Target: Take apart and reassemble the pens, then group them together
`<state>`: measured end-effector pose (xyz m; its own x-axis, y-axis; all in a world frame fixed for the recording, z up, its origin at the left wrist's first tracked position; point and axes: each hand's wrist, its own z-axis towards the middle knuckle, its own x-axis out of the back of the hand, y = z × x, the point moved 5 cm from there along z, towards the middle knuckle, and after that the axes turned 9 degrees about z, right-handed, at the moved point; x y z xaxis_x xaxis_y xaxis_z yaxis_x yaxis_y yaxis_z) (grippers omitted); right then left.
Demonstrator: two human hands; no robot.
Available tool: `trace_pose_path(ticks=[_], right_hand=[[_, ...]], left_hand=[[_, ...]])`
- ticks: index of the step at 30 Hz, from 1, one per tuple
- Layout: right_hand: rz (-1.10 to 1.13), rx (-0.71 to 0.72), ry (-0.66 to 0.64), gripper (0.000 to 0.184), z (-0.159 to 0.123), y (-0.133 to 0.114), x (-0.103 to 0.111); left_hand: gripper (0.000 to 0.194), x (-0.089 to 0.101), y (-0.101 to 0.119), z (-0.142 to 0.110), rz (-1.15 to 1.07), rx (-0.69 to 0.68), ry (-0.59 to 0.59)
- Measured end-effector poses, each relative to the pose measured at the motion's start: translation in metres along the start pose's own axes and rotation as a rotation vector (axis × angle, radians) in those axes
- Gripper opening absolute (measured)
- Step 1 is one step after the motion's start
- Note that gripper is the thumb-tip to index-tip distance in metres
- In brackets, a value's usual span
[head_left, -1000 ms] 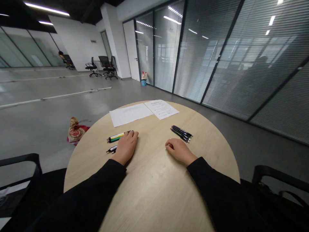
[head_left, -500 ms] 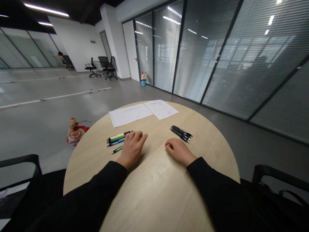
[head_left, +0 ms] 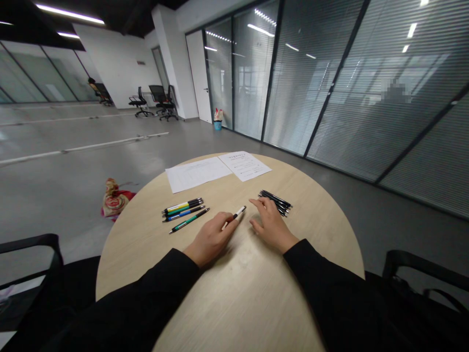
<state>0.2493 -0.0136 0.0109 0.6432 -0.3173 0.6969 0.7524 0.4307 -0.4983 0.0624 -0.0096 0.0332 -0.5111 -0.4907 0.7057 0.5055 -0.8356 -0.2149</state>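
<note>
Between the fingers of my left hand (head_left: pixel 211 238) is a white pen (head_left: pixel 239 212) with a dark end, slanting up and to the right just above or on the table. My right hand (head_left: pixel 270 222) has its fingers apart, with the index finger stretched toward the white pen's end and nothing held. Several black pens (head_left: pixel 275 199) lie side by side just beyond it, partly covered by its fingers. To the left of my left hand lie several coloured pens, among them a yellow pen (head_left: pixel 179 207), a blue pen (head_left: pixel 181 214) and a green pen (head_left: pixel 188 221).
Two printed paper sheets, a wide sheet (head_left: pixel 200 172) and a smaller sheet (head_left: pixel 246 166), lie at the far side of the round wooden table (head_left: pixel 234 303). A red and beige bag (head_left: pixel 116 199) rests on the floor at left. Chair armrests (head_left: pixel 425 268) flank the table.
My left hand has moved right, away from the coloured pens, and the white pen now shows in it. My right hand's fingers have opened out and the index finger has extended.
</note>
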Motion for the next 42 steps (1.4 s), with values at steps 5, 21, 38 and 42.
trace_pose_path(ticks=[5,21,38,42], right_hand=[[0.028,0.088,-0.104,0.043,-0.002,-0.014,-0.009],[-0.072,0.005,-0.299,0.009,-0.001,-0.012,-0.017],[-0.007,-0.069,-0.236,0.011,-0.002,-0.004,-0.012],[0.007,-0.078,-0.223,0.013,-0.002,-0.002,-0.012]], left_hand=[[0.017,-0.004,0.011,-0.001,-0.091,0.046,-0.103],[0.017,-0.024,-0.006,-0.003,-0.001,0.158,-0.378],[0.016,-0.03,-0.029,-0.011,-0.032,0.316,-0.397],[0.016,-0.034,-0.034,-0.015,-0.093,0.38,-0.399]])
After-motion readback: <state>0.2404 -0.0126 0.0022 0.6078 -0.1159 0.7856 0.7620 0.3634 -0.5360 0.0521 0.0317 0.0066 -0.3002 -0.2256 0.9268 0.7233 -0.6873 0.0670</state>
